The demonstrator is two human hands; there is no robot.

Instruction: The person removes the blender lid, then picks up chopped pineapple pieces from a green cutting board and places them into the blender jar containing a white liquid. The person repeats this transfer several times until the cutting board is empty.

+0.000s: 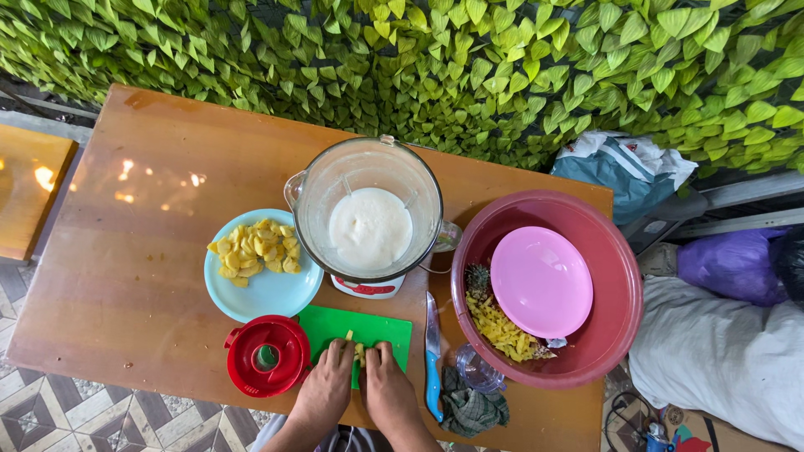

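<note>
A wooden table [126, 251] stands before a wall of green leaves [502, 67]. A dark-pink basin [615, 293] holds a pink plate [540, 280] and pineapple peelings [502, 331]. A blender jar [368, 209] contains white liquid. A light-blue plate [268, 293] carries yellow pineapple chunks [255, 249]. A red lid [268, 356] lies beside a green cutting board [381, 328]. A blue-handled knife [432, 351] lies to the board's right. The left hand [328, 387] and right hand [385, 387] press together around pineapple pieces [358, 351] on the board, fingers curled against them.
</note>
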